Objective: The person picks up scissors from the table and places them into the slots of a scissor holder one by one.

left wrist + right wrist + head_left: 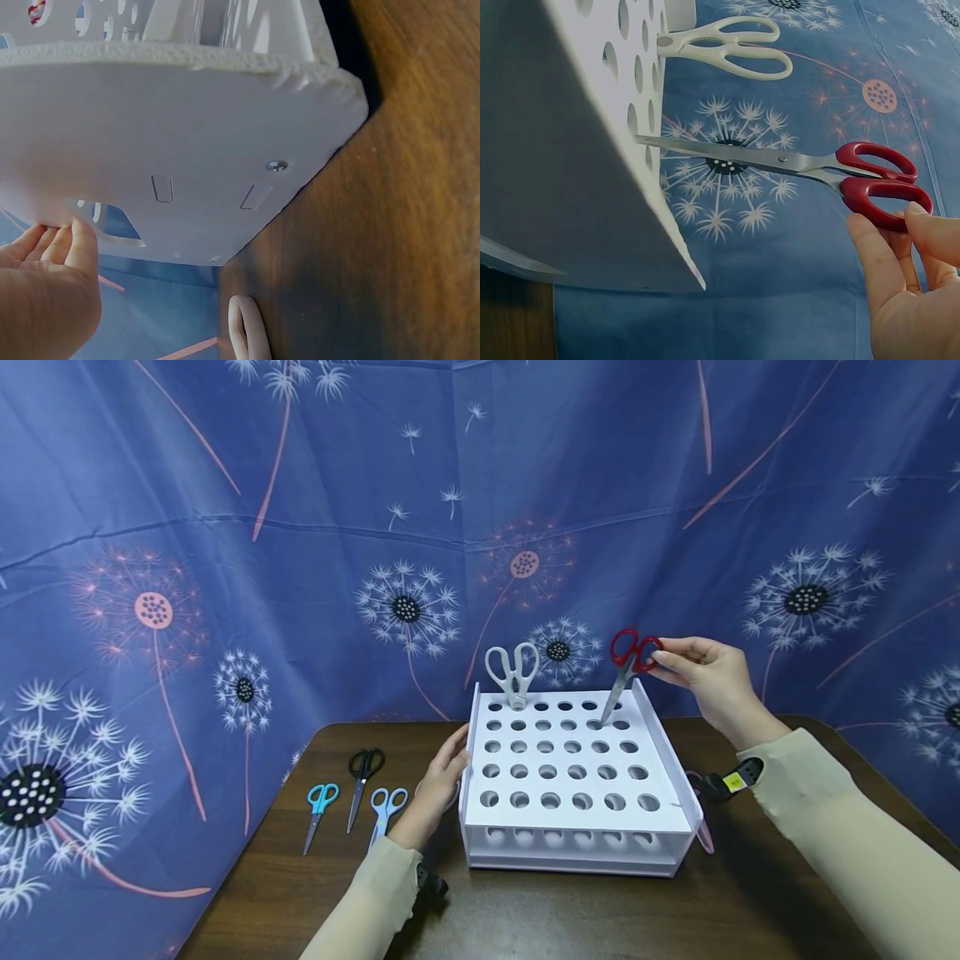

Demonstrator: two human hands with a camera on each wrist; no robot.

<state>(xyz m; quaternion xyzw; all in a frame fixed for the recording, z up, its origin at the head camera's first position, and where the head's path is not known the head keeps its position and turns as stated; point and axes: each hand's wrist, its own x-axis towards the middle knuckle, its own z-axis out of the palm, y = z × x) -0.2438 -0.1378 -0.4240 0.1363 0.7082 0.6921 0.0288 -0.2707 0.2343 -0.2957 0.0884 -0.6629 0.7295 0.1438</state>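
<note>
My right hand (708, 681) pinches one handle loop of red-handled scissors (877, 184) between thumb and fingers. Their blades point down, tip right at a hole near the back right of the white rack (558, 760). My left hand (438, 781) rests against the rack's left side panel, fingertips by the cutout in the left wrist view. White-handled scissors (514, 675) stand upright in a hole of the back row, handles up.
Left of the rack lie turquoise scissors (321, 802), black scissors (365, 777) and light blue scissors (386, 810) on the wooden table (525, 918). A pink handle (705, 837) shows at the rack's right side. Behind hangs a blue dandelion-print cloth (337, 485).
</note>
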